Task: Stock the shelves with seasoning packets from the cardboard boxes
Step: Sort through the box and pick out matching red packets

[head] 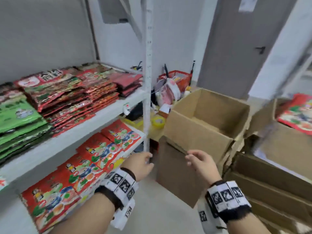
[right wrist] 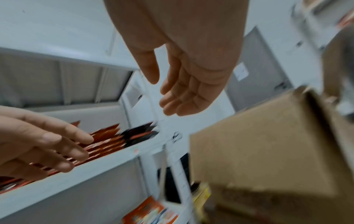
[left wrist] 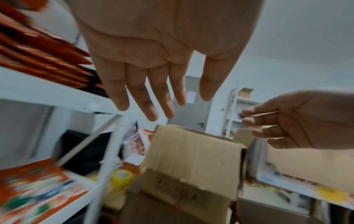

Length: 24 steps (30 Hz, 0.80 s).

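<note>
Both hands are empty – left hand point(head: 143, 163) with straight fingers, right hand point(head: 200, 162) loosely curled. Wrist views are blurred. Ahead of them stands an open box point(head: 199, 122); its inside is partly hidden. Left of the hands, packets point(head: 94, 154) fill the shelves point(head: 72, 132).

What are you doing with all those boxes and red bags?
A person is stocking shelves with seasoning packets. Right now both hands are empty: the left hand and the right hand hang open in front of an open cardboard box that looks empty. The shelves already hold stacks of red packets and green packets. Another box on the right has red packets in it.
</note>
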### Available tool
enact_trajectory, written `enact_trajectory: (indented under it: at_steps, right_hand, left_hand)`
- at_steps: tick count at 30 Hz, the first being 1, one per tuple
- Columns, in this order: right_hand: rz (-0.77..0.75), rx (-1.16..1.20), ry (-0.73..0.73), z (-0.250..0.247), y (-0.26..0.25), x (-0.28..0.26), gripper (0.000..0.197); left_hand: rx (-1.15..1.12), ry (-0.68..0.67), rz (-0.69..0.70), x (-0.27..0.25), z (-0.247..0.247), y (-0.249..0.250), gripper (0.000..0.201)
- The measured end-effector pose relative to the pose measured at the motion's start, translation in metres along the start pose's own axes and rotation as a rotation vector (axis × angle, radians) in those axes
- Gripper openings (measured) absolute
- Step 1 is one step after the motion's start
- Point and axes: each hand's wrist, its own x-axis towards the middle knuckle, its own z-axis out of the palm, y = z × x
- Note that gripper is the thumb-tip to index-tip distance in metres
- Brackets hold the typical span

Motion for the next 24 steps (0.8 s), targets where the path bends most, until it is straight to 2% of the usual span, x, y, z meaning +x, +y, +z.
enact_trajectory:
  at_steps: [4,8,10,13,19,21,24]
  right_hand:
    - [-0.024,-0.021,0.249,-0.140,0.023,0.002,0.010]
    - [0.024,-0.076,0.458,-0.262,0.060,-0.008,0.012]
    - [0.046,-0.085,0.562,-0.307,0.077,-0.015,0.014]
    - [0.097,-0.066,0.652,-0.355,0.092,-0.020,0.013]
    - [0.045,-0.014,0.831,-0.446,0.081,0.014,0.013]
    - [0.083,-0.063,0.874,-0.473,0.076,0.038,0.016]
    - [0.212,-0.195,0.881,-0.496,0.076,0.077,0.029]
  left_hand:
    - [-0.020,0.075,0.211,0.037,0.033,0.126,0.036]
    - [-0.086,0.038,0.380,0.065,0.093,0.239,0.033]
    - [-0.108,-0.001,0.448,0.073,0.123,0.284,0.030]
    - [-0.154,-0.055,0.540,0.084,0.151,0.339,0.023]
    - [-0.279,0.068,0.700,0.146,0.154,0.438,0.013]
    - [-0.256,0.107,0.700,0.181,0.154,0.464,0.015]
    - [-0.088,0.101,0.646,0.240,0.163,0.493,0.028]
